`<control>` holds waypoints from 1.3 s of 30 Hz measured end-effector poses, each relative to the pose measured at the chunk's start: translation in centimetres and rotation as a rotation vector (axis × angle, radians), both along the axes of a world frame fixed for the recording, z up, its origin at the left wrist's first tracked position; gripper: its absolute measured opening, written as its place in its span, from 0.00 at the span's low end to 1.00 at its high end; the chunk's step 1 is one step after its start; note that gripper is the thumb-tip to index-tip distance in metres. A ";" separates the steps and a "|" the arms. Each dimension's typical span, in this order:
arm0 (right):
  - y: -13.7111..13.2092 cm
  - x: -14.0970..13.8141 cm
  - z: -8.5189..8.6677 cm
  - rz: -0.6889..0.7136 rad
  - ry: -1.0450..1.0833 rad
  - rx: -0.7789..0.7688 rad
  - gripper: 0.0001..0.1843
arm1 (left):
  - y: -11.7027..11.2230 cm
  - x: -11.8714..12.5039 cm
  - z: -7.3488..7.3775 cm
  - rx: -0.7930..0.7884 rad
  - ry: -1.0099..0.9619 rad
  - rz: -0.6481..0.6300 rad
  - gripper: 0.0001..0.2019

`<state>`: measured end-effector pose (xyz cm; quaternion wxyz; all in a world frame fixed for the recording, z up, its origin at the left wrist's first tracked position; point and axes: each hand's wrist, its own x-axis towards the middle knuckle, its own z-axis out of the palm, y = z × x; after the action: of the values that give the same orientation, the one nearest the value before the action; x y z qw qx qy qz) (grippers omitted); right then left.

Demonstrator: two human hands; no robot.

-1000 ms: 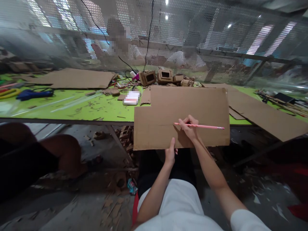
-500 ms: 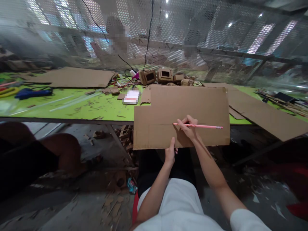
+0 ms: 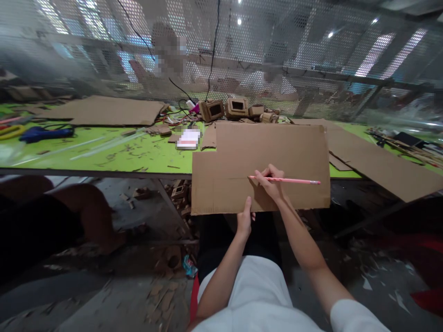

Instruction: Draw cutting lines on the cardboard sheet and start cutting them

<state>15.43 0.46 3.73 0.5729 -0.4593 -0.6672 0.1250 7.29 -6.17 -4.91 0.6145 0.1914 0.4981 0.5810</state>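
A large sheet of brown cardboard (image 3: 235,147) with a notch at its upper left leans over the front edge of the green table toward me. My left hand (image 3: 245,220) grips its lower edge, thumb on top and fingers underneath. Pinched in my right hand (image 3: 272,182) is a pink pencil (image 3: 297,180), held low to the sheet. Its tip meets the cardboard near the middle, at the end of a thin drawn line running left. The eraser end points right.
Behind the sheet stand small cardboard boxes (image 3: 238,107) with cut openings. A blue glue gun (image 3: 46,133) lies at the left, near a flat cardboard piece (image 3: 117,110). Another cardboard sheet (image 3: 380,161) overhangs the table at right. A person's leg (image 3: 93,216) shows at left.
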 end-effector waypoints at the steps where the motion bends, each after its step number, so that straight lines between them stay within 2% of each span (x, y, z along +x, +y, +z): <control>1: 0.0 0.0 0.0 -0.001 0.004 -0.001 0.21 | 0.0 0.0 0.0 0.001 -0.001 0.000 0.16; 25: -0.5 -0.5 0.5 -0.035 0.048 -0.007 0.21 | 0.0 0.0 -0.1 -0.010 -0.009 0.011 0.16; 34: -0.4 -0.4 0.1 -0.046 0.062 0.013 0.20 | 0.0 0.0 0.0 -0.007 -0.012 0.014 0.14; 39: 0.0 -0.1 -0.1 -0.118 0.130 0.061 0.20 | 0.1 0.0 0.0 -0.003 0.003 0.005 0.14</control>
<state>15.37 0.45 3.67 0.6353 -0.4710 -0.6037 0.1002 7.25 -6.10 -4.95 0.6126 0.1900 0.5002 0.5817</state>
